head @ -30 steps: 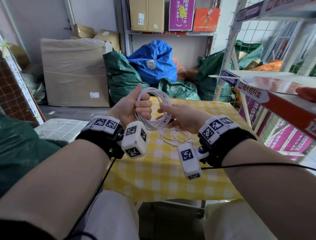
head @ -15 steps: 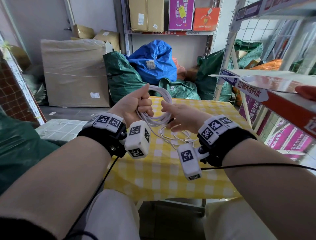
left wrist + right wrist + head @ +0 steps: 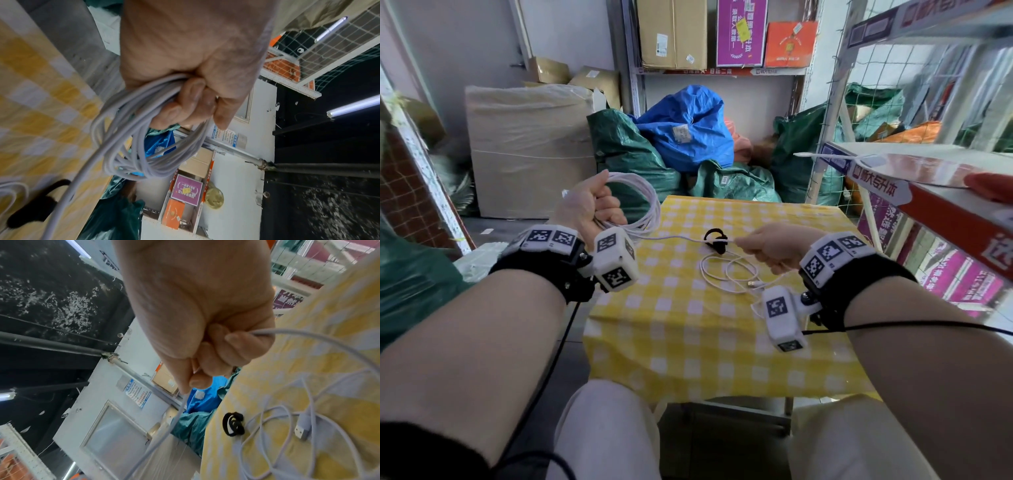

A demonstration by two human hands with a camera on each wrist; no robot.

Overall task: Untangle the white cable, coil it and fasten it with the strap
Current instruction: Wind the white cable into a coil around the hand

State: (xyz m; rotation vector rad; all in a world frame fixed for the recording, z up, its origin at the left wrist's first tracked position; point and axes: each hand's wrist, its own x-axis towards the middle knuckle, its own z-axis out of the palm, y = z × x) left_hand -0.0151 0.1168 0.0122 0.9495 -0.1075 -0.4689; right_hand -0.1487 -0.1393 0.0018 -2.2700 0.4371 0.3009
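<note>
My left hand [image 3: 592,205] grips a coil of several loops of the white cable [image 3: 645,205] in its fist, up at the table's left edge; the left wrist view shows the fingers [image 3: 185,104] curled round the loops [image 3: 131,146]. A taut stretch of cable [image 3: 681,237] runs right to my right hand [image 3: 767,245], which holds it in a fist; its curled fingers [image 3: 236,350] show in the right wrist view. Loose cable with the USB plug [image 3: 753,283] lies on the yellow checked cloth. The black strap [image 3: 717,240] [image 3: 234,423] lies curled on the cloth under the taut stretch.
The small table with the yellow checked cloth [image 3: 688,342] stands before my knees. Green and blue sacks [image 3: 685,130] and a wrapped carton [image 3: 530,150] are piled behind it. A shelf with red boxes [image 3: 928,192] juts in close on the right.
My hands have drawn apart: the left one with the coil went left and the right one went right along the cable, pulling a stretch straight. The black strap has come into sight.
</note>
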